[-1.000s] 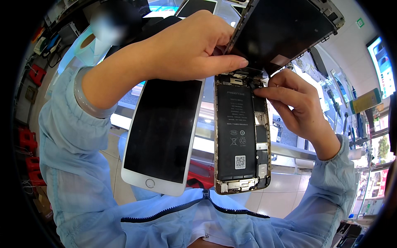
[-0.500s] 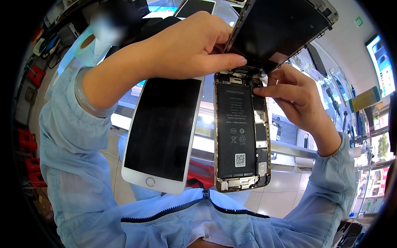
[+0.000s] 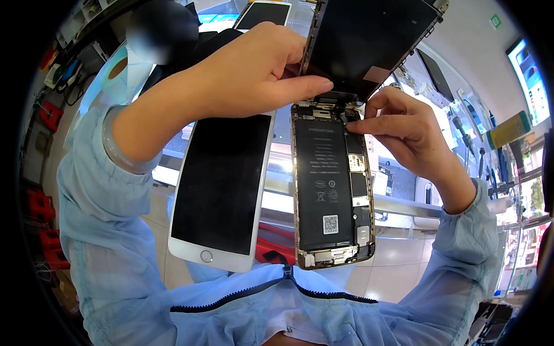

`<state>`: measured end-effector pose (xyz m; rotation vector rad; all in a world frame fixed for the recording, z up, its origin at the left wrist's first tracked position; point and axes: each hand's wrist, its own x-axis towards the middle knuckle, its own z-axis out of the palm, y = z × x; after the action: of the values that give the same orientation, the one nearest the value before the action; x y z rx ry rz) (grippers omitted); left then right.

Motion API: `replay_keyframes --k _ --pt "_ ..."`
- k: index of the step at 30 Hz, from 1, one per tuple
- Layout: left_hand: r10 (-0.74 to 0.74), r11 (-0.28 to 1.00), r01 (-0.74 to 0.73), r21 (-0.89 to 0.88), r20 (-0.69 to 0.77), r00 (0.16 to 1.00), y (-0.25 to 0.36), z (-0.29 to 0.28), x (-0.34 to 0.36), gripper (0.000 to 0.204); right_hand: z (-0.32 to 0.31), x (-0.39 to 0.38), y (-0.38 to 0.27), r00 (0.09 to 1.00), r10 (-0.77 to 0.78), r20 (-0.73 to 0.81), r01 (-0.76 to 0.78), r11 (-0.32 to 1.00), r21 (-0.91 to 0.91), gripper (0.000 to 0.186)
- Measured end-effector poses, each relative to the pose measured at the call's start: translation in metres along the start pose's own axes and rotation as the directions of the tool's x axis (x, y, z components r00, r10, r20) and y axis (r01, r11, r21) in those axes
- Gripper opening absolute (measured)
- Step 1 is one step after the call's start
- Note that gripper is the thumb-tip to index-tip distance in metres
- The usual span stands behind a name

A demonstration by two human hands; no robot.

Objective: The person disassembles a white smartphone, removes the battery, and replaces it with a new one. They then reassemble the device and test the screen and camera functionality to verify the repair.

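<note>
An opened smartphone body (image 3: 325, 190), with its black battery, circuit boards and gold-toned rim bare, lies in front of me. From its top end the detached black screen panel (image 3: 369, 43) is raised at a steep tilt. My left hand (image 3: 268, 69) grips that panel by its lower left edge, thumb in front and the other fingers hidden behind. My right hand (image 3: 398, 124) is closed at the body's upper right, a fingertip touching beside the boards near the battery's top corner. Anything small between those fingers cannot be made out. A white smartphone (image 3: 221, 187) with a dark screen lies left of the opened one.
Another white-framed phone (image 3: 264, 15) lies at the far end of the glass counter. A tape roll (image 3: 117, 68) stands at the far left. Screwdrivers (image 3: 461, 130) and a yellow-green bottle (image 3: 509, 130) are at the right. Beyond hangs a lit screen (image 3: 530, 86).
Both phones, the raised panel and my hands appear slightly farther left in the picture. Both hands keep nearly the same hold and posture.
</note>
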<state>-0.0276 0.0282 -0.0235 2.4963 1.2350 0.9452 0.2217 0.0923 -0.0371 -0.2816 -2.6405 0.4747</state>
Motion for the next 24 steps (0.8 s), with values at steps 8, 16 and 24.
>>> replay_keyframes --k 8,16,24 --pt "-0.047 0.994 0.049 -0.094 0.023 0.999 -0.007 0.002 0.000 0.027 0.000 0.000 -0.002 1.000 0.027 0.016 -0.027 1.000 0.010 0.029" --pt "-0.139 0.984 0.147 -0.097 0.081 0.987 -0.004 -0.001 0.002 0.024 -0.003 0.000 -0.008 0.997 0.061 0.054 -0.064 0.997 0.051 0.028" --pt "-0.188 0.965 0.211 -0.159 0.145 0.971 -0.002 -0.005 0.002 0.022 0.001 -0.002 -0.006 1.000 -0.001 -0.020 0.002 0.998 0.069 0.025"
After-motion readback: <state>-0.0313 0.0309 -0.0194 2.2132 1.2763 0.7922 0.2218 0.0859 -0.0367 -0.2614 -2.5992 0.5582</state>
